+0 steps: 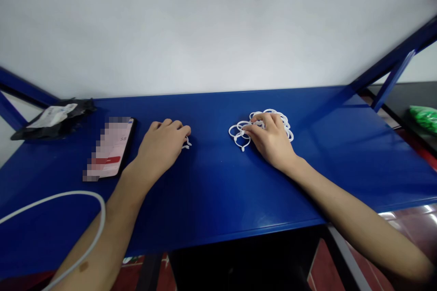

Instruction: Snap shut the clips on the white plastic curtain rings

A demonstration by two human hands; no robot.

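Several white plastic loops with small knobbed heads, like closed cable ties (pixel 242 142), lie in a pile on the blue table (pixel 211 191), right of the middle. My right hand (pixel 271 136) rests over the pile, with thumb and fingers drawn together on a loop at its left side. Part of the pile is hidden under that hand. Further left, my left hand (pixel 162 145) lies palm down with curled fingers. Small ends of white cable ties (pixel 187 144) stick out from beneath its fingers; the rest of them is covered.
A phone (pixel 118 150) with a lit screen lies left of my left hand. Behind it sits a black plastic packet (pixel 54 120) with a white label. A white cable (pixel 77 193) loops across my left forearm. Blue frame bars flank the table; a green bag (pixel 425 119) is far right.
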